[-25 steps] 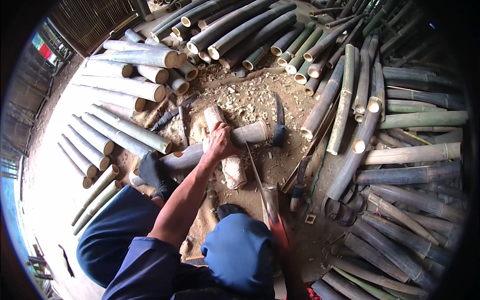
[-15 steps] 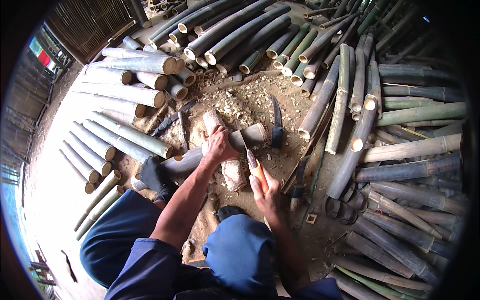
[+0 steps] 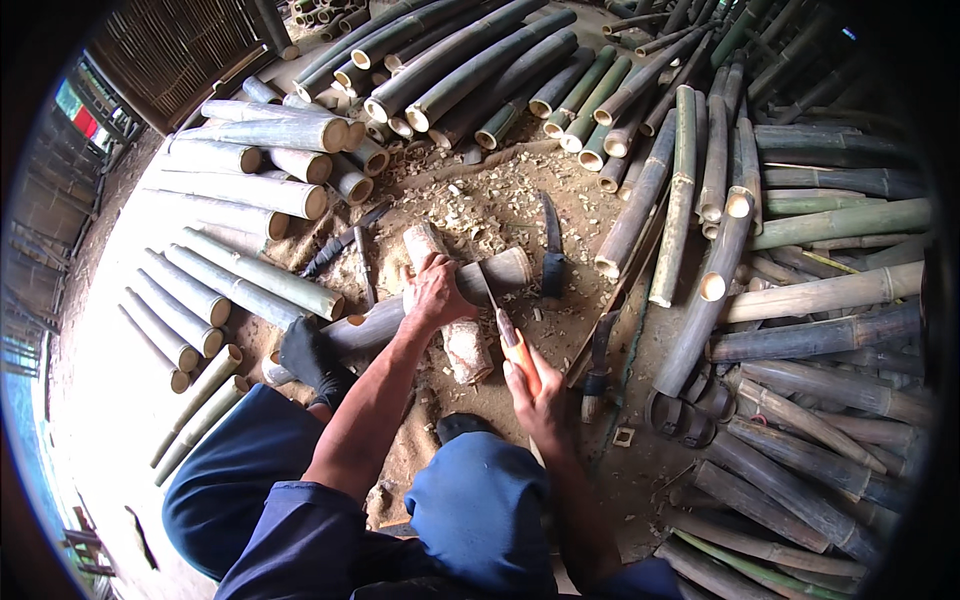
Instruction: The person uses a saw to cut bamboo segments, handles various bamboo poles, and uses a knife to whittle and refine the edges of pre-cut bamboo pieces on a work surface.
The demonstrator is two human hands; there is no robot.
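Observation:
A dark bamboo pole (image 3: 382, 324) with a square-looking hole cut in it lies across a pale, chipped log (image 3: 466, 354). My left hand (image 3: 436, 292) presses down on the pole where it crosses the log, fingers wrapped over it. My right hand (image 3: 540, 394) is closed around the orange handle of a handsaw (image 3: 517, 350). The thin blade rests in a cut near the pole's far right end, right of my left hand. My left foot in a dark sock (image 3: 312, 358) bears on the pole's near end.
Machetes lie on the dirt: one (image 3: 551, 248) beyond the pole, another (image 3: 599, 358) to the right. A chisel-like tool (image 3: 363, 266) sits left of the log. Stacked bamboo poles (image 3: 268, 132) surround the spot. Sandals (image 3: 682, 420) rest at right, amid wood chips.
The handsaw and my right hand have shifted slightly back toward me, with more blade showing on the near side of the pole. My left hand and the pole stay put.

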